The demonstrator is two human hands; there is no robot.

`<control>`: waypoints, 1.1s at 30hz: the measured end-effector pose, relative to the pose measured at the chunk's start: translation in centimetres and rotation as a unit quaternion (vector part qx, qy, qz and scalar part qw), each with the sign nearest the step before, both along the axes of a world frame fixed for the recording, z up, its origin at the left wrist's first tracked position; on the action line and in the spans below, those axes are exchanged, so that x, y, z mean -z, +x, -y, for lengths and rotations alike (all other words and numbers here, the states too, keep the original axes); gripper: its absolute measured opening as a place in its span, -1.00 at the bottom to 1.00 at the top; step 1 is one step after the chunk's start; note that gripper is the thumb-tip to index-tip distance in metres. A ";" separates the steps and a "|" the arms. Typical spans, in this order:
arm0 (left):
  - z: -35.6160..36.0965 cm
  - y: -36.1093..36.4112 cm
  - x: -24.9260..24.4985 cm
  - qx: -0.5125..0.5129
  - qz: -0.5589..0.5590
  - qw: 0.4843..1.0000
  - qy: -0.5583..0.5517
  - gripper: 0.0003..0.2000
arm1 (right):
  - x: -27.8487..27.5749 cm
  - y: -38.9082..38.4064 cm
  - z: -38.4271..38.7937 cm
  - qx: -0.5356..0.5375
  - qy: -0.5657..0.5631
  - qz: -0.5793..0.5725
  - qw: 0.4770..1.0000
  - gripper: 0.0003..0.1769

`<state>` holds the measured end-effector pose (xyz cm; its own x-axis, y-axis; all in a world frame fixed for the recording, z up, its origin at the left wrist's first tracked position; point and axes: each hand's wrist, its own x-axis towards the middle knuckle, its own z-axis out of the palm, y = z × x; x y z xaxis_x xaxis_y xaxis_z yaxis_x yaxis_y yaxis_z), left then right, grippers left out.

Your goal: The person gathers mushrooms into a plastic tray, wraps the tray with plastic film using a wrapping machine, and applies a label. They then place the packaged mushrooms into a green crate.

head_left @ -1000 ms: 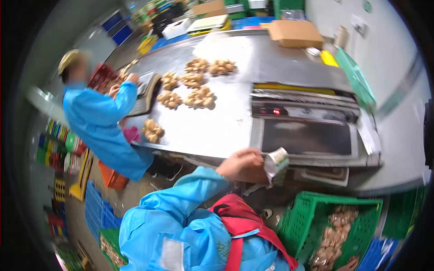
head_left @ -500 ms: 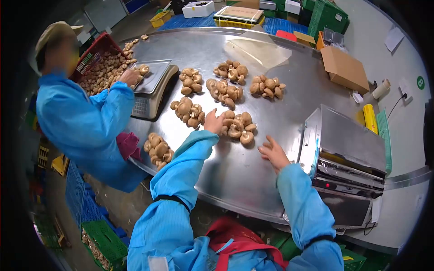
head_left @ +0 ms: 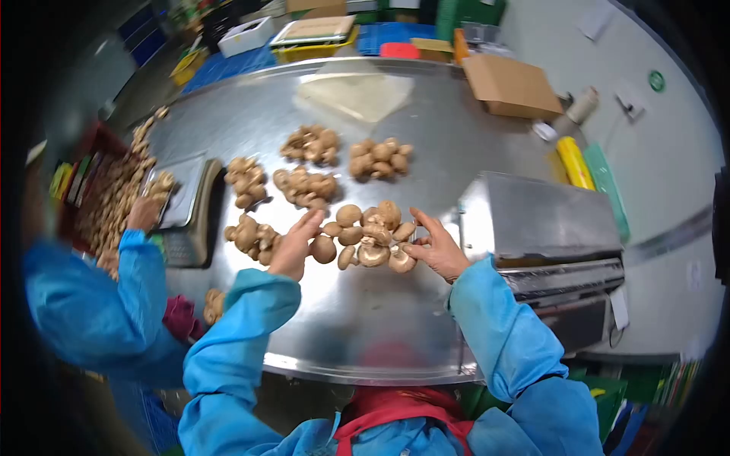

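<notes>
A cluster of brown mushrooms (head_left: 372, 235) lies between my two hands at the middle of the metal table (head_left: 395, 304). My left hand (head_left: 295, 247) is at its left end, fingers apart and fingertips close to the leftmost caps. At the right end, my right hand (head_left: 437, 247) has thumb and fingers round the outer caps. Any tray under the cluster is hidden. Other mushroom piles sit behind and to the left, among them one (head_left: 380, 158) at the back and one (head_left: 253, 239) beside my left hand.
On the left, a co-worker's hand (head_left: 144, 213) is at a scale (head_left: 182, 194) near loose mushrooms (head_left: 118, 197). A metal machine (head_left: 544, 220) stands right. Behind are a plastic sheet (head_left: 357, 91) and a cardboard box (head_left: 513, 83). A yellow roll (head_left: 575, 163) lies far right.
The view has turned right. My right hand has come in to the right end of the mushroom cluster. My left hand is now at its left end.
</notes>
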<state>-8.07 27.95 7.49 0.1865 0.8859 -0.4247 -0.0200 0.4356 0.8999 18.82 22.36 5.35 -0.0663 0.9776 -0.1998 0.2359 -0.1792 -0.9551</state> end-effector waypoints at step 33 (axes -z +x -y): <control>8.0 28.6 -4.2 0.543 -0.361 0.412 0.637 -0.73 | -4.9 43.0 15.9 -0.280 0.328 0.453 0.780 -0.67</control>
<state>20.58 20.00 11.67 0.9987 0.0369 -0.0358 0.0374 -0.9992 0.0137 61.78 6.50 10.23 -0.6425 0.7570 0.1189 0.7328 0.6523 -0.1935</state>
